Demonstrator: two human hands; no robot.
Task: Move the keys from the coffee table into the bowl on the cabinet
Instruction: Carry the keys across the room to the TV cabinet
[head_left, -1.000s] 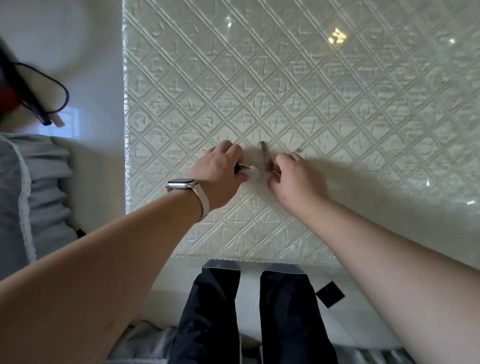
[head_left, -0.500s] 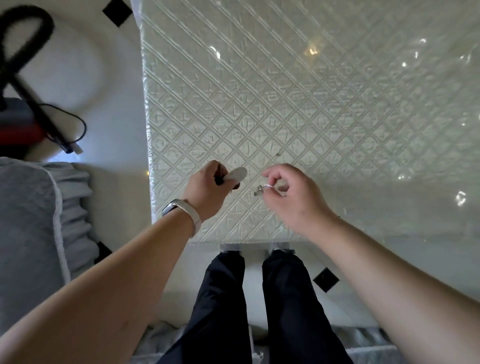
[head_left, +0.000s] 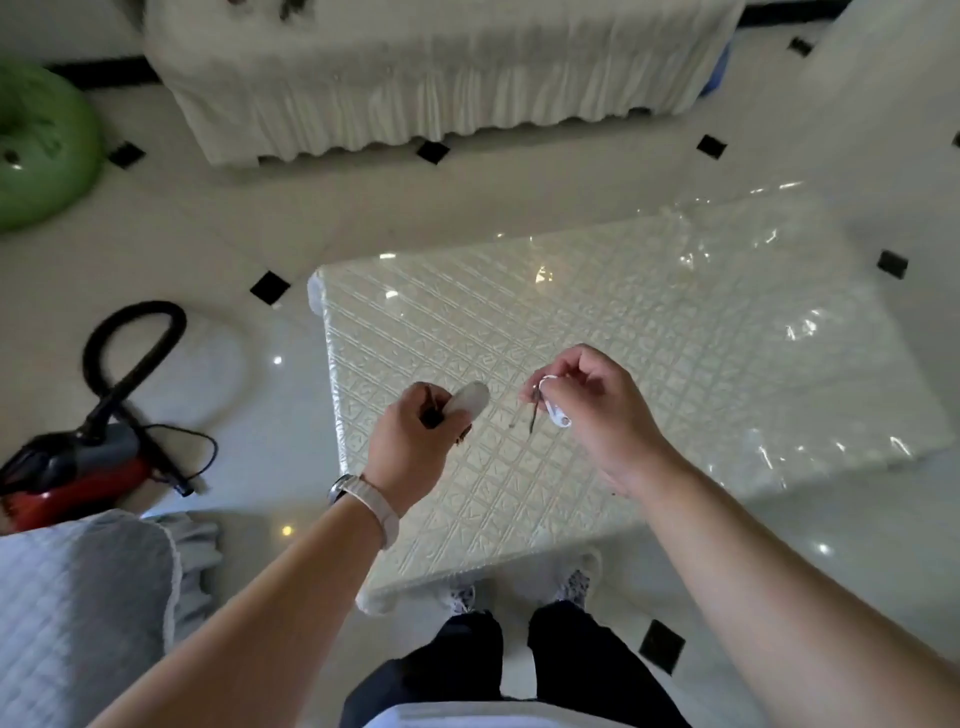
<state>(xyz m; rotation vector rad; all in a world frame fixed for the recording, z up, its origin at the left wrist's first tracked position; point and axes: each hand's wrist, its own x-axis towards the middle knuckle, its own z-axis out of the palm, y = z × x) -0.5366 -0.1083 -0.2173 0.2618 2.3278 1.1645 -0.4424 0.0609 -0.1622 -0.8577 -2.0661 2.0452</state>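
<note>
My left hand (head_left: 415, 447) is closed around a key with a pale oval fob (head_left: 470, 399) that sticks out past the fingers. My right hand (head_left: 597, 405) pinches a metal key ring with keys (head_left: 545, 408) that dangle below the fingertips. Both hands hover above the coffee table (head_left: 649, 332), which has a white diamond-embossed top under clear plastic. The cabinet and the bowl are out of view.
A red vacuum cleaner (head_left: 78, 467) with a black hose lies on the tiled floor to the left. A grey quilted sofa edge (head_left: 78, 597) is at the lower left. A white-covered sofa (head_left: 415, 78) stands beyond the table, a green inflatable (head_left: 36, 145) at far left.
Both hands have lifted off the table with the keys in them. The view has risen and pulled back, so the whole table and the room around it show.
</note>
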